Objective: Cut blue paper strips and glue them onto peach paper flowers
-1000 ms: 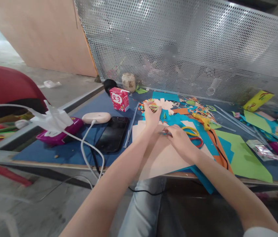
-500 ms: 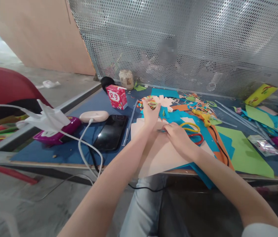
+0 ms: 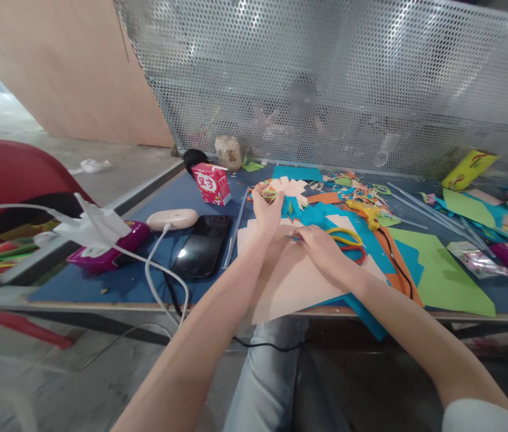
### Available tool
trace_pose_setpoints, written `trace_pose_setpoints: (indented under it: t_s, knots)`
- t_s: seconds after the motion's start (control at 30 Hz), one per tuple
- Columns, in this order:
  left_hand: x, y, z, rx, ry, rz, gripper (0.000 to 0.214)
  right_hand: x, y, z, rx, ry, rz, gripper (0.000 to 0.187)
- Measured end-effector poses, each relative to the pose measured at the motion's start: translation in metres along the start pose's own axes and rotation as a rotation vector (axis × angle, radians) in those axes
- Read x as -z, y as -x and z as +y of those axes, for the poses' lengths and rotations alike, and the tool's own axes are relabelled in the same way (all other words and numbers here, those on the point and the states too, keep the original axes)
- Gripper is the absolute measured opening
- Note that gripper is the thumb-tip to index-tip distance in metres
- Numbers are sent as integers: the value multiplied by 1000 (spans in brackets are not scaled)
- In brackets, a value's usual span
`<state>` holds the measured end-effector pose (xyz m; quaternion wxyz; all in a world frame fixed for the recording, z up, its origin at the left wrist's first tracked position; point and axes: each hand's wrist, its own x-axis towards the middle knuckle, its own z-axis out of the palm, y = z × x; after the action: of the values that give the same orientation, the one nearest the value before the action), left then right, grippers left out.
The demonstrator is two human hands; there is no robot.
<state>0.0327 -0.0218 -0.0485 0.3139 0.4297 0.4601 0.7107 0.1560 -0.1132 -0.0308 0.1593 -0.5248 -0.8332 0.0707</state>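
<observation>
My left hand (image 3: 268, 210) is over the far edge of a pale pink paper sheet (image 3: 281, 288), its fingers curled round a thin yellow-green paper strip (image 3: 270, 195). A cut pale pink paper shape with a jagged edge (image 3: 290, 187) lies just beyond it. My right hand (image 3: 316, 245) rests on the sheet with its fingertips pinched together. A small greyish-blue tip (image 3: 290, 237) pokes out at those fingertips; what it belongs to is hidden. Beside this hand are a yellow scissor handle (image 3: 347, 235) and a red scissor handle (image 3: 356, 255), partly covered.
A phone (image 3: 203, 246), a white charger case (image 3: 172, 219) with cable and a pink drink carton (image 3: 211, 183) stand left. Right are a yellow glue gun (image 3: 366, 213), green paper (image 3: 443, 270) and clear glue sticks (image 3: 429, 210). Perforated metal (image 3: 245, 72) rises behind the table.
The view has shifted slightly. Both hands stay almost in the same place over the pink sheet, with the fingers still closed.
</observation>
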Motion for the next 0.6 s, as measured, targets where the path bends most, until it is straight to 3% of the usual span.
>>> trace_pose_setpoints:
  t_s: [0.17,0.4,0.6]
  knots:
    - [-1,1,1,18,5,-1,33,-3,1,21,-14,-147,237,20]
    - [-1,0,-2,-15,-11,-11,33,-11,-2,14,30,-98,122,25]
    - [-2,-1,-3,-23,-11,-36,33,-11,-2,9,50,111,123,20]
